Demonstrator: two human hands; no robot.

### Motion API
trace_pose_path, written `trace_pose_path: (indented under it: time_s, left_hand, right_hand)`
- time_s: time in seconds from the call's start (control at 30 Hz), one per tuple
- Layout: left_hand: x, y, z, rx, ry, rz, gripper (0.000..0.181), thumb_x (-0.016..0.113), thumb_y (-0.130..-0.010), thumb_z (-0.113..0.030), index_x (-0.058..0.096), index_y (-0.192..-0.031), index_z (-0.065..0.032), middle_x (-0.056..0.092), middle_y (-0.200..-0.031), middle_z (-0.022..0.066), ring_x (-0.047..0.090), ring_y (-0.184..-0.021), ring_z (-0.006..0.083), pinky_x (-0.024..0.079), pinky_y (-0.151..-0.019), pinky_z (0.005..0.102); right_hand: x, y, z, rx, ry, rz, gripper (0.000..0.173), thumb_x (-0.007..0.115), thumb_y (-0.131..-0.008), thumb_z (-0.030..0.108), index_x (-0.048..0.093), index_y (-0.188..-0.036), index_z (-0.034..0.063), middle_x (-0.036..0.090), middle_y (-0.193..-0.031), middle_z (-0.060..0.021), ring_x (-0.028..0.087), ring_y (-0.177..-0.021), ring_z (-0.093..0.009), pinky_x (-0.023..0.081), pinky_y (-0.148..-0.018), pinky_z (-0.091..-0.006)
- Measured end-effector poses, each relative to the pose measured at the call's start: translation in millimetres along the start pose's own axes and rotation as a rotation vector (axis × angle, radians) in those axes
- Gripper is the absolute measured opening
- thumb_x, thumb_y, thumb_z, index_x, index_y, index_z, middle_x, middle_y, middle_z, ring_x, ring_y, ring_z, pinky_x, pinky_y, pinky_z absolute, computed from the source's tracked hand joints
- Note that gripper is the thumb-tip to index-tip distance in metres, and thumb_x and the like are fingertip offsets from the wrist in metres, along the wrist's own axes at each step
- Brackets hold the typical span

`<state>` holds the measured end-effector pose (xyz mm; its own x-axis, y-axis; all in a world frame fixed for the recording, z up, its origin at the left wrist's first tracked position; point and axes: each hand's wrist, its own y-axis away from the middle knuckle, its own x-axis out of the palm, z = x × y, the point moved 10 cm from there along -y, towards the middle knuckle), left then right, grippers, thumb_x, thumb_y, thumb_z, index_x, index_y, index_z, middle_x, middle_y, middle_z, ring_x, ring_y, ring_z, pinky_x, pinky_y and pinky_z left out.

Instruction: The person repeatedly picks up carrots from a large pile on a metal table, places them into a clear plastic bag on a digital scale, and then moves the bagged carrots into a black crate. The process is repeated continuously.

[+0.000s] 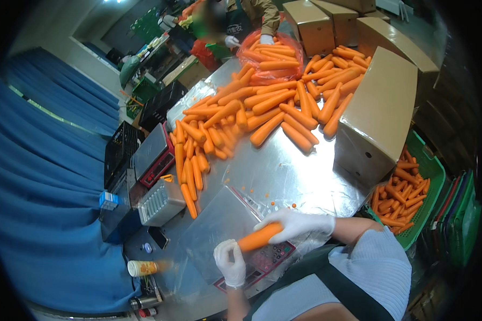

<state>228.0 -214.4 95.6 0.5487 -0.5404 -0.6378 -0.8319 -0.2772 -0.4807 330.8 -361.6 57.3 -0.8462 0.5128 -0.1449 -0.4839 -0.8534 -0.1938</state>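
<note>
My right hand (299,225), in a white glove, is closed around the thick end of a carrot (259,237). The fingertips of my left hand (231,261), gloved too, pinch the carrot's other end. Both hands are above a digital weighing scale (225,228) with a plastic-covered plate and a keypad. Beyond the scale, a large heap of loose carrots (265,100) spreads over the metal table (261,172). Small orange carrot bits lie between the heap and the scale.
A cardboard box (379,116) stands at the table's right edge, above a green crate (434,192) of carrots. At left are a second scale (152,152), a plastic container (160,202), a phone (158,237) and a paper cup (141,268). Across the table, a person handles a red bag (271,56) of carrots.
</note>
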Motion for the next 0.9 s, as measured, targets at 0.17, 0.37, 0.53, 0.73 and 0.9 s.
trace_pose_path:
  time_s: [0.17,0.37,0.53,0.73,0.9]
  left_hand:
    - [14.1,-5.2,2.8,0.011,0.058,0.012,0.003,0.057,-0.081,0.002,0.056,-0.083,0.0006,0.060,-0.087,0.0116,0.057,-0.081,0.0226,0.046,-0.077,0.0329]
    - [15.3,0.5,40.0,-0.035,-0.040,0.002,0.003,0.057,-0.083,0.001,0.055,-0.082,0.0005,0.060,-0.084,0.0120,0.057,-0.077,0.0240,0.046,-0.073,0.0326]
    - [18.0,-0.8,48.2,-0.048,-0.089,-0.020,0.004,0.058,-0.081,0.002,0.055,-0.081,0.0006,0.061,-0.083,0.0124,0.057,-0.074,0.0246,0.045,-0.069,0.0329]
    - [20.1,-5.6,49.6,-0.082,-0.036,-0.030,0.006,0.063,-0.076,-0.003,0.058,-0.080,-0.0031,0.064,-0.082,0.0110,0.059,-0.075,0.0291,0.046,-0.070,0.0383]
    - [16.9,-6.8,42.6,-0.056,-0.075,-0.018,0.006,0.062,-0.077,-0.001,0.058,-0.081,-0.0021,0.063,-0.083,0.0115,0.059,-0.076,0.0284,0.046,-0.071,0.0376]
  right_hand:
    - [49.1,-29.3,4.6,-0.218,0.115,-0.005,0.045,0.063,-0.082,0.017,0.051,-0.121,0.0000,0.057,-0.111,-0.0180,0.057,-0.102,-0.027,0.045,-0.089,-0.0352]
    - [-61.7,-65.4,-34.0,-0.031,0.209,-0.149,0.021,0.056,-0.080,0.004,0.063,-0.100,0.0017,0.066,-0.093,-0.0162,0.065,-0.084,-0.026,0.051,-0.078,-0.0337]
    - [-155.4,-146.8,-120.9,0.107,1.224,-0.339,0.031,0.053,-0.077,0.007,0.058,-0.107,0.0110,0.055,-0.111,-0.0078,0.049,-0.109,-0.028,0.038,-0.092,-0.0374]
    - [-191.9,-169.8,-170.2,0.100,1.458,-0.454,0.045,0.047,-0.084,0.014,0.049,-0.129,0.0165,0.053,-0.110,-0.0071,0.049,-0.106,-0.029,0.034,-0.094,-0.0478]
    - [-188.0,-101.8,-39.6,-0.131,0.804,-0.689,0.055,0.063,-0.070,0.007,0.049,-0.123,0.0112,0.051,-0.107,-0.0111,0.049,-0.104,-0.027,0.037,-0.095,-0.0393]
